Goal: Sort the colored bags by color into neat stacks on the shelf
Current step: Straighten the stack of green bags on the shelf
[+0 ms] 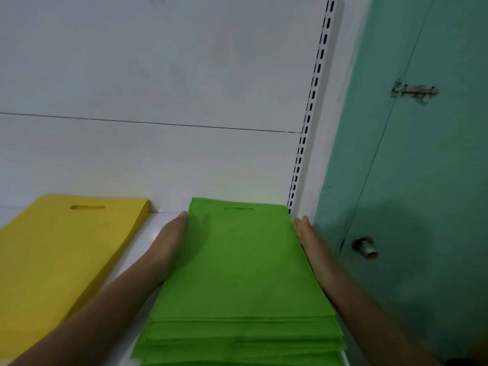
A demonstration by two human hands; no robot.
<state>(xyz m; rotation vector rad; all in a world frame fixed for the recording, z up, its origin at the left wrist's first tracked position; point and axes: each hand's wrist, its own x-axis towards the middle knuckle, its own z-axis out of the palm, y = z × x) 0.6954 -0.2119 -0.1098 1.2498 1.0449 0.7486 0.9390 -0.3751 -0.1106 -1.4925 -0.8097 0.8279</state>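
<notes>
Green bags [237, 273] lie stacked at the shelf's [148, 233] right end, flat left hand [169, 247] and right hand [309, 244] pressing their sides; squeeze evenly, then square the ragged front edges.

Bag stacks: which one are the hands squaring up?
The green bag stack, at the shelf's right end: left hand and right hand press flat against its sides. The yellow bag stack lies untouched.

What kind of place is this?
Probably a shop or stockroom: a white shelf backed by a slotted upright rail, stacks of yellow bags and green bags, beside a teal door.
</notes>
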